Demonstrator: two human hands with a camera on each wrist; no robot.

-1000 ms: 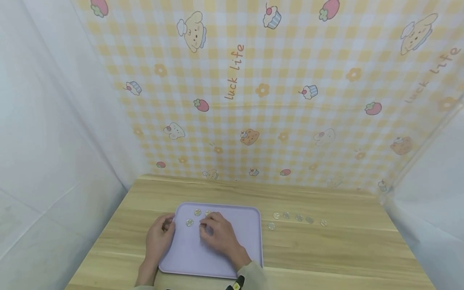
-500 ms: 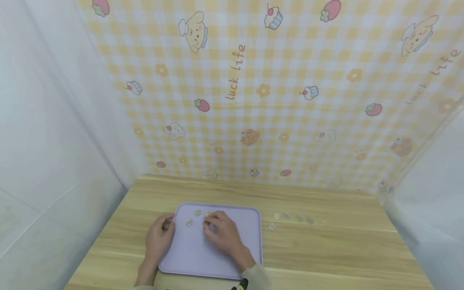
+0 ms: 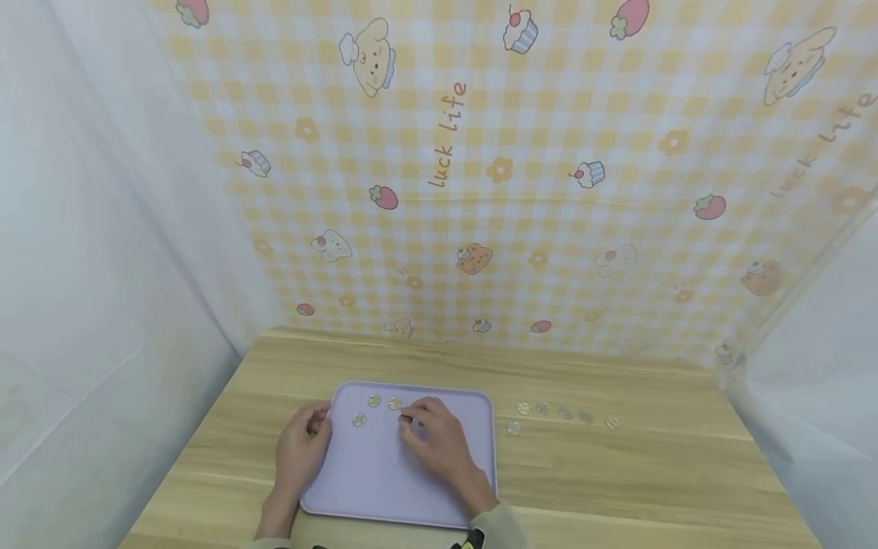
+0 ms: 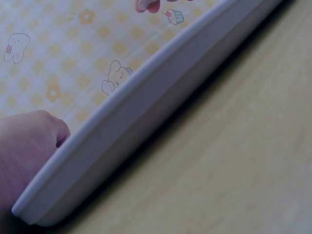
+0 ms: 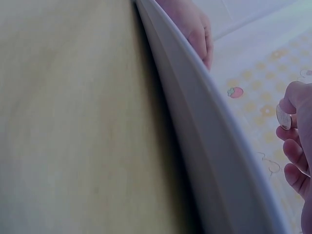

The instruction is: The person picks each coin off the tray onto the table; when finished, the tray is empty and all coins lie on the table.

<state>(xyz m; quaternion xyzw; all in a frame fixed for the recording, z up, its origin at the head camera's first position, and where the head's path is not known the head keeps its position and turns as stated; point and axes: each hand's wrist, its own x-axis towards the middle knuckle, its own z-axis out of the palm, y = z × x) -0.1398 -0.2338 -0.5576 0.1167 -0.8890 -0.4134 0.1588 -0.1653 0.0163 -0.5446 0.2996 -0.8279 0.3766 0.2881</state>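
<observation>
A pale purple tray (image 3: 370,488) lies on the wooden table. My left hand (image 3: 300,450) holds the tray's left rim with curled fingers; in the left wrist view part of that hand (image 4: 27,151) shows beyond the tray wall (image 4: 146,112). Above the right half of the tray, my right hand (image 3: 439,442) pinches a coin (image 5: 283,117) between thumb and finger, standing on edge in the right wrist view. Three coins lie flat in the tray's upper left: one at the back (image 3: 373,400), one just left of my right fingertips (image 3: 394,403), one nearer me (image 3: 360,419).
Right of the tray, several silvery coins (image 3: 565,412) lie in a loose row on the table (image 3: 617,480), with one coin (image 3: 514,428) nearer the tray. A yellow checked cloth (image 3: 521,229) hangs behind, and white sheets (image 3: 103,267) close both sides.
My right hand has shifted rightward across the tray, away from the three coins, uncovering the rightmost one. My left hand has stayed at the rim.
</observation>
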